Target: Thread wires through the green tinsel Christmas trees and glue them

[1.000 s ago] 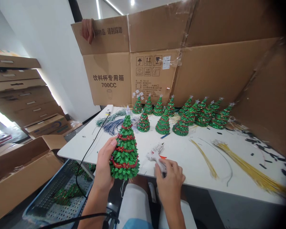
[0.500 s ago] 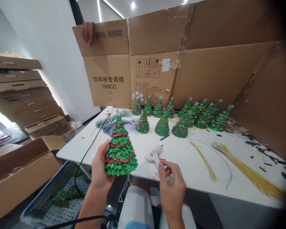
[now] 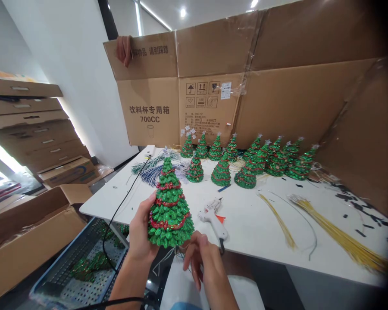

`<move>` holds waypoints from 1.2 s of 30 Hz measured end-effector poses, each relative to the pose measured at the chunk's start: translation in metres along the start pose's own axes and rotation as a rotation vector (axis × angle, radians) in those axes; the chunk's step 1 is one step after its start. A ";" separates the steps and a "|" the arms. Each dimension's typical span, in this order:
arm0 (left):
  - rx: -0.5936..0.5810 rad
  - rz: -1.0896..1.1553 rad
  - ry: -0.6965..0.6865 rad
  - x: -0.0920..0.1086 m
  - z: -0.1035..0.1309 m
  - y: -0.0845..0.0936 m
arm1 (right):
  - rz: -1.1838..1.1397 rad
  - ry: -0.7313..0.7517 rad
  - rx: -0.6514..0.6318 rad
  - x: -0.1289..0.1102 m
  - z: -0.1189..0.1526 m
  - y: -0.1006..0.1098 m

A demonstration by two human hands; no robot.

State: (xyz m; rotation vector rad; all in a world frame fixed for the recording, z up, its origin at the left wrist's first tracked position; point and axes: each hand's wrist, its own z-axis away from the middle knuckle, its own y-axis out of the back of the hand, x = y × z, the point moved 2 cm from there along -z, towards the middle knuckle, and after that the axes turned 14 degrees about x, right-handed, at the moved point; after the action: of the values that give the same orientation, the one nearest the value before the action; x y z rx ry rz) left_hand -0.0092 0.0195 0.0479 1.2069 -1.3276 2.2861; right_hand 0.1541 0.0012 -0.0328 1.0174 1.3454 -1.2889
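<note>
Upright in my left hand is a green tree ornament with red garlands and a pale star on top; the fingers wrap round its left side. Thin wires hang below its base. My right hand is just under the base at the right, fingers curled among the wires; whether it pinches one is hidden. A white glue gun lies on the white table, beyond my right hand, with a small orange-red piece beside it.
Several finished-looking trees stand at the back before a cardboard wall. Yellow wire bundles and black scraps lie right. A blue crate and open box are at lower left. A person's hand grips the cardboard's top.
My right hand has moved left and down from beside the glue gun to below the tree's base. The held tree has shifted slightly right and down in view.
</note>
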 end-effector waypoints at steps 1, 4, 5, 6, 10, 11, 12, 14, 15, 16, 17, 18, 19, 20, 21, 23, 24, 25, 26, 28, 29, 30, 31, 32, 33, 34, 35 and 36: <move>-0.012 0.004 -0.004 0.000 0.001 -0.001 | 0.035 0.006 0.006 0.001 -0.001 0.002; -0.039 0.013 -0.032 -0.001 0.004 -0.003 | 0.146 0.064 0.058 0.001 -0.008 0.009; -0.041 0.013 -0.047 -0.002 0.004 -0.004 | 0.168 0.079 0.064 0.001 -0.010 0.010; -0.043 0.010 -0.064 -0.002 0.004 -0.004 | 0.178 0.089 0.062 0.001 -0.011 0.011; -0.079 -0.016 -0.112 -0.004 0.006 -0.005 | 0.040 0.067 0.067 -0.001 -0.010 0.009; -0.098 -0.019 -0.116 -0.005 0.007 -0.006 | -0.036 0.039 0.052 -0.002 -0.008 0.006; -0.119 -0.020 -0.116 -0.006 0.008 -0.007 | -0.117 0.004 0.021 -0.003 -0.005 0.002; -0.149 -0.018 -0.111 -0.007 0.011 -0.009 | -0.252 -0.057 -0.062 -0.006 0.000 -0.005; -0.160 -0.018 -0.109 -0.008 0.012 -0.010 | -0.293 -0.076 -0.091 -0.007 0.003 -0.008; -0.168 -0.021 -0.109 -0.009 0.014 -0.010 | -0.319 -0.086 -0.104 -0.009 0.005 -0.011; -0.171 -0.030 -0.118 -0.010 0.015 -0.011 | -0.335 -0.091 -0.104 -0.010 0.006 -0.012; -0.171 -0.049 -0.136 -0.010 0.016 -0.011 | -0.341 -0.095 -0.093 -0.011 0.007 -0.012; -0.174 -0.078 -0.162 -0.011 0.016 -0.010 | -0.342 -0.099 -0.074 -0.011 0.007 -0.011; -0.179 -0.112 -0.191 -0.011 0.016 -0.010 | -0.338 -0.104 -0.045 -0.010 0.006 -0.010; -0.180 -0.145 -0.225 -0.011 0.016 -0.009 | -0.331 -0.108 -0.008 -0.009 0.004 -0.007; -0.174 -0.195 -0.288 -0.010 0.015 -0.007 | -0.305 -0.098 0.086 -0.005 0.000 0.001; -0.170 -0.217 -0.314 -0.009 0.014 -0.006 | -0.284 -0.074 0.130 -0.003 -0.002 0.005; -0.165 -0.243 -0.334 -0.008 0.014 -0.005 | -0.255 -0.035 0.174 -0.003 -0.004 0.008; -0.162 -0.275 -0.352 -0.006 0.014 -0.004 | -0.216 0.019 0.225 -0.003 -0.004 0.012; -0.184 -0.355 -0.379 -0.004 0.014 -0.003 | -0.122 0.163 0.360 -0.006 -0.002 0.018; -0.209 -0.396 -0.396 -0.002 0.014 -0.003 | -0.079 0.239 0.429 -0.009 -0.001 0.020; -0.239 -0.433 -0.414 -0.001 0.015 -0.003 | -0.045 0.309 0.485 -0.013 0.001 0.021; -0.270 -0.461 -0.430 0.000 0.015 -0.004 | -0.026 0.371 0.519 -0.017 0.003 0.021; -0.302 -0.484 -0.441 0.000 0.016 -0.004 | -0.015 0.422 0.525 -0.021 0.003 0.021; -0.327 -0.502 -0.448 0.000 0.016 -0.005 | -0.007 0.466 0.520 -0.025 0.003 0.020; -0.344 -0.517 -0.454 0.000 0.016 -0.006 | 0.004 0.509 0.516 -0.030 0.001 0.019; -0.354 -0.532 -0.462 0.000 0.016 -0.006 | 0.023 0.556 0.516 -0.035 0.000 0.019; -0.361 -0.550 -0.473 0.000 0.016 -0.006 | 0.050 0.611 0.520 -0.040 -0.002 0.018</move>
State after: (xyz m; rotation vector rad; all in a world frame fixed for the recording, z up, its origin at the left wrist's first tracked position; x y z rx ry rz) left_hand 0.0028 0.0103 0.0555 1.7634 -1.2591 1.3691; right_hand 0.1786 0.0066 0.0034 1.9085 1.4313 -1.3805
